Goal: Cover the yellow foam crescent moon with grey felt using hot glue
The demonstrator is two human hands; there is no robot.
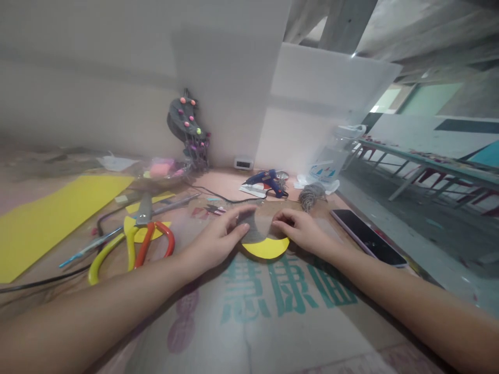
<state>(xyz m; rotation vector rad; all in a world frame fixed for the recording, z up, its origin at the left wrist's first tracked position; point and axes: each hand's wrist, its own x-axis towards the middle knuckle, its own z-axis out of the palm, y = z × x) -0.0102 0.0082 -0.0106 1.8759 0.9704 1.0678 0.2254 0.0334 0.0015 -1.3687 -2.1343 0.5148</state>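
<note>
Between my hands is a crescent cut-out (266, 249), bare yellow along its lower right and covered in grey yarn wrapping (254, 230) on its upper left. My left hand (224, 234) grips the wrapped end, thumb in front and fingers behind. Close to the yellow tip, my right hand (298, 228) has its thumb and forefinger pinched together; whatever sits between them is too small to make out. A ball of grey yarn (312, 195) lies beyond the right hand. Beneath the crescent is a printed cardboard sheet (249, 327).
Scissors with red and yellow handles (144, 234) and a blue pen (89, 246) lie left, beside yellow sheets (58, 218). At the back are a blue glue gun (267, 180), a small clock (244, 163), a decorated grey crescent (187, 122) and a plastic bottle (331, 156). A phone (368, 238) lies right.
</note>
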